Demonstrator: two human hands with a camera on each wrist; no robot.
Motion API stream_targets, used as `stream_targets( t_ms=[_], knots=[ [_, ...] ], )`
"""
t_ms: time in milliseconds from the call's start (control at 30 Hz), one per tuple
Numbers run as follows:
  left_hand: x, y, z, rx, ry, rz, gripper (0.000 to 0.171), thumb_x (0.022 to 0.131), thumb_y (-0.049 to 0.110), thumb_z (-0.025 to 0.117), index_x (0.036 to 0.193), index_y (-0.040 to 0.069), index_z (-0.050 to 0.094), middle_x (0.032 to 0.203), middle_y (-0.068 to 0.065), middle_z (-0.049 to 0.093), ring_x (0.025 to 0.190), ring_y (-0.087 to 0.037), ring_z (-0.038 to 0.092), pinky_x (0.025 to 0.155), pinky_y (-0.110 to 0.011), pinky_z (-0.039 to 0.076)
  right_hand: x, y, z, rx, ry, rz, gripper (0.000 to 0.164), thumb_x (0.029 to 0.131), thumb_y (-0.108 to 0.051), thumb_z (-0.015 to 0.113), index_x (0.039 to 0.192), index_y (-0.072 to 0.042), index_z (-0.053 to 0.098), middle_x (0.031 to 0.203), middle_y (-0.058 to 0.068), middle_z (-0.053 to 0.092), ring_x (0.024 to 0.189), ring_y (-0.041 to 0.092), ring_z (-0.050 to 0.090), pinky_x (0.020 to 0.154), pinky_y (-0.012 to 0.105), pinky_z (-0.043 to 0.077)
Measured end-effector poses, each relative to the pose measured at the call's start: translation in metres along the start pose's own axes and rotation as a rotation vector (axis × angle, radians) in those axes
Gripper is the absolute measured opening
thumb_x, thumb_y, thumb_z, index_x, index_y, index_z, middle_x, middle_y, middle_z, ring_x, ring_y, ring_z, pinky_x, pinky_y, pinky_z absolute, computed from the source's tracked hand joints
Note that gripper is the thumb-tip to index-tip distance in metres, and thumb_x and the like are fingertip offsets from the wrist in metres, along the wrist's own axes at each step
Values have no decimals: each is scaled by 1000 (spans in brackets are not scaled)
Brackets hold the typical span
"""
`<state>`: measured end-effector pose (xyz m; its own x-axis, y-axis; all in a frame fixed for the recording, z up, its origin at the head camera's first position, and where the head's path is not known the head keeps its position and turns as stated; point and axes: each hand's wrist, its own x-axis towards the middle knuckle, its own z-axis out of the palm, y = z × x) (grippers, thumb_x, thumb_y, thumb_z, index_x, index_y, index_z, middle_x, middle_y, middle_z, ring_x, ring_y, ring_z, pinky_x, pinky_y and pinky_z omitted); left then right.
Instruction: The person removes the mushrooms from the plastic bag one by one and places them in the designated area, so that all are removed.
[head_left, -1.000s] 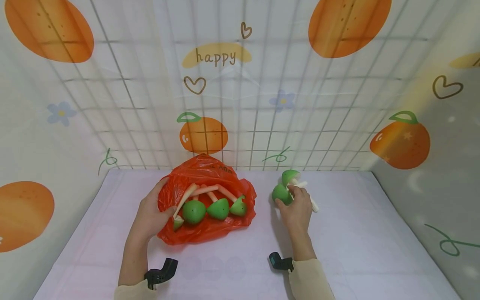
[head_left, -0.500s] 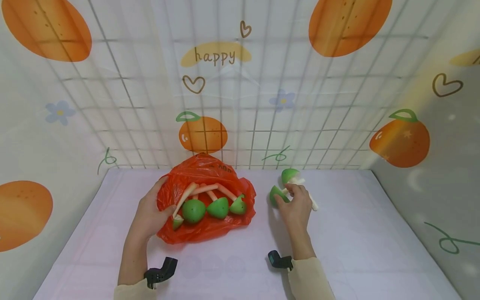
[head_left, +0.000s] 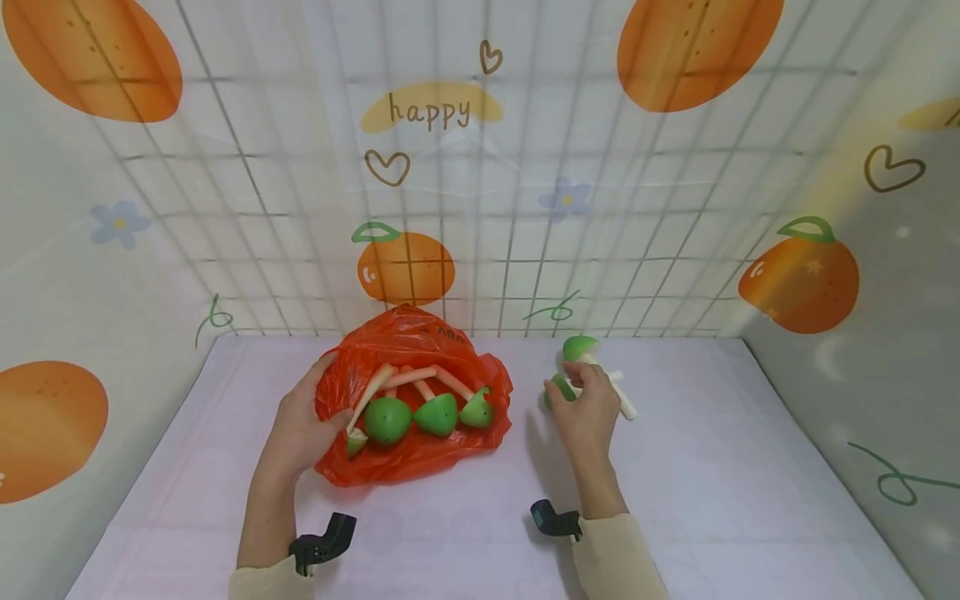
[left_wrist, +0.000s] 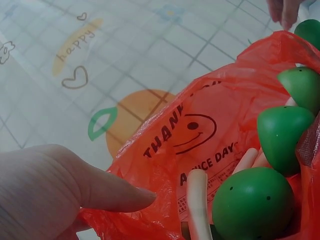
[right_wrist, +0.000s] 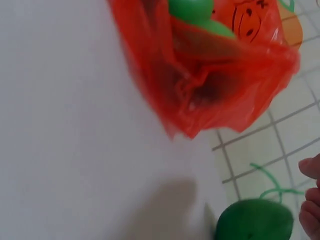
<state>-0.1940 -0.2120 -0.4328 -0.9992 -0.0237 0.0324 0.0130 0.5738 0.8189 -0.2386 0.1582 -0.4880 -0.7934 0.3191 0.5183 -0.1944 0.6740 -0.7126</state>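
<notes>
My left hand (head_left: pixel 303 425) grips the left edge of a red plastic bag (head_left: pixel 420 462); in the left wrist view its thumb (left_wrist: pixel 120 192) lies along the film. The bag's mouth faces me. Inside lie several mushroom-shaped pieces with green domed caps (head_left: pixel 387 423) and pale stems (left_wrist: pixel 197 200). To the right, my right hand (head_left: pixel 592 421) hovers with thumb and fingers parted, holding nothing. Close by its fingertips is a green-capped piece (head_left: pixel 558 390), partly hidden by the hand. A second green-capped piece (head_left: pixel 580 347) lies just behind, its white stem (head_left: pixel 624 404) pointing towards me.
The pieces and bag rest on a pale tabletop (head_left: pixel 465 542). Behind it rises a wire grid covered by a printed curtain (head_left: pixel 480 242), with side curtains left and right. A black wrist camera (head_left: pixel 555 518) sits on each forearm.
My right hand has moved slightly and its fingers have come away from the nearer green-capped piece, which now lies with its stem to the right. The left hand and bag stay put.
</notes>
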Motion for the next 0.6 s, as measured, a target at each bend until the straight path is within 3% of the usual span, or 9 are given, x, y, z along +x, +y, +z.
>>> stream_targets(
  t_ms=[367, 600],
  knots=[
    [-1, 3, 2, -3, -4, 14, 86, 93, -1, 70, 166, 15, 30, 163, -17, 41, 148, -44, 38, 110, -65, 44, -8, -39, 1, 111, 16, -109, 32, 81, 1, 87, 110, 3, 75, 106, 18, 76, 93, 38, 73, 89, 50, 60],
    [-2, 4, 1, -4, 1, 6, 86, 93, 0, 72, 166, 16, 30, 164, -17, 40, 148, -44, 38, 106, -64, 48, -16, -65, 3, 254, -85, -57, 32, 83, 0, 86, 114, 3, 75, 108, 17, 76, 97, 36, 75, 95, 48, 60]
  ],
)
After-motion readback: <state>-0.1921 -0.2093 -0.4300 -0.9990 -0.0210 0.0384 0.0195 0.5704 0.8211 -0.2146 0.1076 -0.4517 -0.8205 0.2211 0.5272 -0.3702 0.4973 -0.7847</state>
